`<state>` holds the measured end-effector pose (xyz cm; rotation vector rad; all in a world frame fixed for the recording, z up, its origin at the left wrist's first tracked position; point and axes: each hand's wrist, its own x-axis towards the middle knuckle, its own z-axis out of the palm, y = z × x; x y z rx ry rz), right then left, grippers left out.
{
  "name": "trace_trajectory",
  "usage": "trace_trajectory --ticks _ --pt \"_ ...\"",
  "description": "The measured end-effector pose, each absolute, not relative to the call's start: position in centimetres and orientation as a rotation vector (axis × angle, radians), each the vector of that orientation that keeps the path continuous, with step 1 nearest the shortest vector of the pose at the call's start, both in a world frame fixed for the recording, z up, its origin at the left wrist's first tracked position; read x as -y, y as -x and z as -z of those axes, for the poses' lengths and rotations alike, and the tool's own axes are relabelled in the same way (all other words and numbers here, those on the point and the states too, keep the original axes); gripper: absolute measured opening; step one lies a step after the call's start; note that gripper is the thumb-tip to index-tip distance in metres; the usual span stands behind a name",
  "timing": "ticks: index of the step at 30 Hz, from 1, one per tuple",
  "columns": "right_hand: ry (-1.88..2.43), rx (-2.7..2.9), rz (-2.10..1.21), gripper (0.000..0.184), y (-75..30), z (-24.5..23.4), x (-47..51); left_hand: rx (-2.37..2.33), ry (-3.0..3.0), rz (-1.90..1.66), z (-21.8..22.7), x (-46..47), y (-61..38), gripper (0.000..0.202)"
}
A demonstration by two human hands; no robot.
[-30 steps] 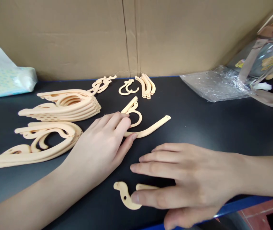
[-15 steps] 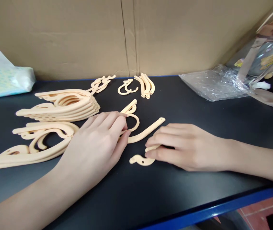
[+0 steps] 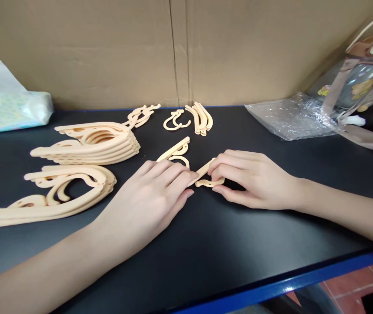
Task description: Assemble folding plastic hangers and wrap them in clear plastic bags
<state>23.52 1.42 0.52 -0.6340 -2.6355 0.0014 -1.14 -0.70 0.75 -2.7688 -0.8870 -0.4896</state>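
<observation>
At the middle of the black table (image 3: 239,244), the right hand (image 3: 255,179) pinches a small hook (image 3: 208,183) between thumb and fingertips. The hook touches the near end of a long curved strip (image 3: 203,169). The left hand (image 3: 154,192) lies flat on that strip, fingers stretched out and close together, closed around nothing. Stacked hanger parts (image 3: 91,144) lie to the left.

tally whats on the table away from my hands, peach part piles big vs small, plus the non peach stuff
big stacks of curved peach parts, rear stack and near stack: 2
small peach clusters at the back, left hooks, middle hooks, strips: 3
tissue pack: 1
clear plastic bag: 1
printed bag: 1
total: 8
not counted: loose peach pieces at the left hand and right hand
</observation>
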Motion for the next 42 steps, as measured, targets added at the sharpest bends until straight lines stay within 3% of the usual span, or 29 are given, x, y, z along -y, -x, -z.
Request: trace_trajectory --ticks 7,16,27,42 --pt "0.647 2.588 -0.068 0.007 -23.5 -0.5 -1.5 0.944 2.662 0.472 -1.1 1.0 1.2 0.024" --pt "0.65 2.594 -0.038 0.024 -23.6 -0.5 -1.6 0.937 2.59 0.455 -0.9 1.3 1.0 0.026" --pt "0.644 2.467 -0.237 0.025 -24.0 0.1 -1.6 0.952 2.788 0.569 -0.4 1.4 0.7 0.024" --pt "0.584 2.607 -0.123 0.033 -23.7 -0.4 -1.6 1.18 2.947 0.612 -0.7 1.4 0.9 0.013"
